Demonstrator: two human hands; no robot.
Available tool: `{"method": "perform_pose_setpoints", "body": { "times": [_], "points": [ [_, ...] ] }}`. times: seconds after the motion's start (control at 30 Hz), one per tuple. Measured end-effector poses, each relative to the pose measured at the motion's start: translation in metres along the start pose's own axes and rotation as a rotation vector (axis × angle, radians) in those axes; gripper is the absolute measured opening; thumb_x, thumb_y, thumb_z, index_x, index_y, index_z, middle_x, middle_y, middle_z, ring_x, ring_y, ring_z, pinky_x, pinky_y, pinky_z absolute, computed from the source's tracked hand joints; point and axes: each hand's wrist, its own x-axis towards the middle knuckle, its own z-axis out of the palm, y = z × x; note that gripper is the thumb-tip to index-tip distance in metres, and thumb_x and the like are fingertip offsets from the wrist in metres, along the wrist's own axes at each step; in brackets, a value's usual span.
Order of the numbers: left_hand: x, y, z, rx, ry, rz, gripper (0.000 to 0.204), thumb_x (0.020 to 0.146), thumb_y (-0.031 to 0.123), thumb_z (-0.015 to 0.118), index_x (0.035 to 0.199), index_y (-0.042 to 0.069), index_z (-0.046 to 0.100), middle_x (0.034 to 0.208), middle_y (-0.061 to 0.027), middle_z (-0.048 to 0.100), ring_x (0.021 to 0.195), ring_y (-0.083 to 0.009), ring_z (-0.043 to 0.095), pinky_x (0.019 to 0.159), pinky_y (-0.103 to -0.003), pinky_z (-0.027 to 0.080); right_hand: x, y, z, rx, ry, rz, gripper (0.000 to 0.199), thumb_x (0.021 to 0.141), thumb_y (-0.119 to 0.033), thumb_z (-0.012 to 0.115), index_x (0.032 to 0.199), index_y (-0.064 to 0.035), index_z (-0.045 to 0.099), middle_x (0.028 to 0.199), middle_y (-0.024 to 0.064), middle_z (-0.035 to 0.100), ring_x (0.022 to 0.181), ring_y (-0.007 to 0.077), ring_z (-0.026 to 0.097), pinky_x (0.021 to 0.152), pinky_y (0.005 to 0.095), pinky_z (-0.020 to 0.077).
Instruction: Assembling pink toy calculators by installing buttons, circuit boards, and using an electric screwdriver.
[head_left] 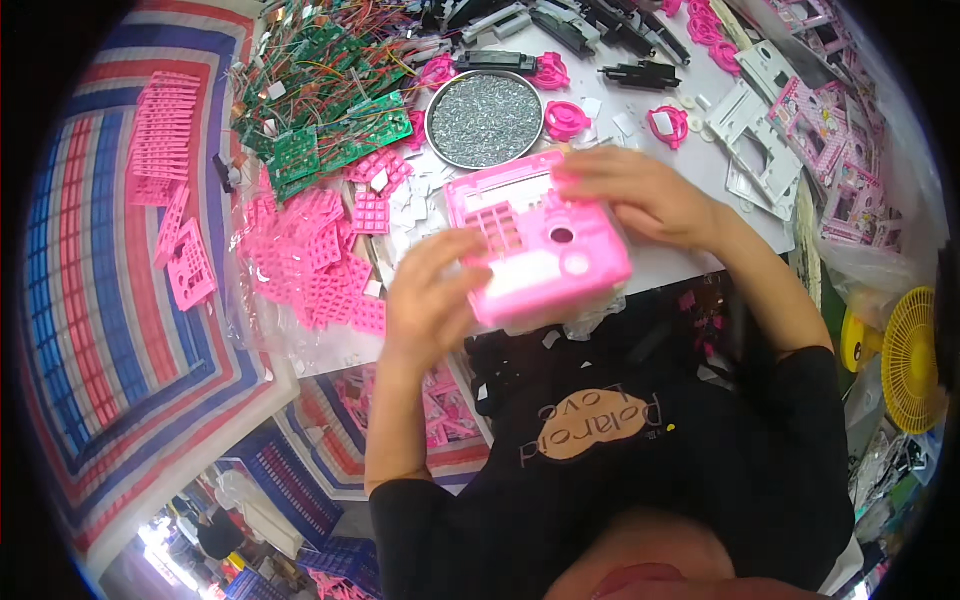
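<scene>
A pink plastic casing (530,275) with a grid of key openings and a round dark hole is held tilted at the table's near edge. My left hand (430,295) grips its left side, fingers curled over the edge and slightly blurred. At the upper right corner, my right hand (645,195) holds the casing with its fingers bent over the rim. Just beyond it stands a round metal dish (485,118) full of small screws. Pink rubber keypads (325,255) lie heaped left of my left hand.
Green circuit boards (340,140) with tangled wires pile up at the back left. Black and grey mechanism parts (640,75) and pink rings (568,120) lie behind the dish. White frames (750,135) and printed panels (855,180) are at the right, with a yellow fan (908,360) nearer.
</scene>
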Motion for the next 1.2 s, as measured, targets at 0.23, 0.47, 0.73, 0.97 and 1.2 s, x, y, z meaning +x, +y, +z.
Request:
{"method": "perform_pose_setpoints", "body": {
  "times": [0.23, 0.47, 0.73, 0.97, 1.2],
  "points": [
    [-0.012, 0.020, 0.029, -0.020, -0.198, -0.140, 0.041, 0.067, 0.000, 0.063, 0.107, 0.009, 0.069, 0.129, -0.0158, 0.064, 0.127, -0.0426, 0.056, 0.107, -0.051, 0.043, -0.020, -0.021, 0.014, -0.318, -0.074, 0.049, 0.066, 0.077, -0.025, 0.075, 0.137, -0.0052, 0.056, 0.151, 0.0114, 0.049, 0.135, 0.0416, 0.045, 0.109, 0.0502, 0.0423],
    [0.010, 0.022, 0.021, 0.008, -0.196, -0.164, 0.048, 0.071, 0.006, 0.065, 0.119, 0.006, 0.066, 0.128, -0.0156, 0.064, 0.119, -0.0377, 0.061, 0.105, -0.051, 0.042, -0.014, -0.035, 0.026, -0.357, -0.053, 0.054, 0.066, 0.074, -0.021, 0.075, 0.134, 0.0009, 0.057, 0.148, 0.0163, 0.048, 0.133, 0.0425, 0.046, 0.106, 0.0498, 0.0454],
    [0.011, 0.041, 0.053, 0.131, -0.349, -0.222, 0.056, 0.084, 0.024, 0.075, 0.135, 0.007, 0.061, 0.143, -0.0110, 0.059, 0.136, -0.0301, 0.051, 0.114, -0.048, 0.034, -0.024, 0.000, -0.027, 0.016, 0.275, 0.520, 0.033, 0.088, -0.015, 0.068, 0.119, -0.0037, 0.068, 0.110, 0.0130, 0.071, 0.086, 0.0276, 0.070, 0.078, 0.0382, 0.0566],
    [0.009, 0.037, 0.060, 0.097, -0.261, -0.227, 0.050, 0.082, 0.017, 0.075, 0.130, 0.008, 0.065, 0.138, -0.0100, 0.062, 0.134, -0.0302, 0.053, 0.112, -0.047, 0.035, -0.043, 0.065, -0.092, -0.785, 0.289, 0.455, 0.022, 0.083, -0.013, 0.069, 0.104, -0.0108, 0.073, 0.096, 0.0107, 0.072, 0.086, 0.0346, 0.067, 0.081, 0.0445, 0.0551],
    [0.007, 0.036, 0.060, 0.062, -0.233, -0.221, 0.047, 0.081, 0.015, 0.076, 0.126, 0.007, 0.067, 0.138, -0.0104, 0.062, 0.133, -0.0308, 0.053, 0.112, -0.047, 0.035, -0.024, 0.103, -0.091, -0.832, -0.009, 0.649, 0.013, 0.081, -0.018, 0.065, 0.085, -0.0056, 0.069, 0.087, 0.0168, 0.070, 0.087, 0.0389, 0.067, 0.073, 0.0515, 0.0533]
  ]
}}
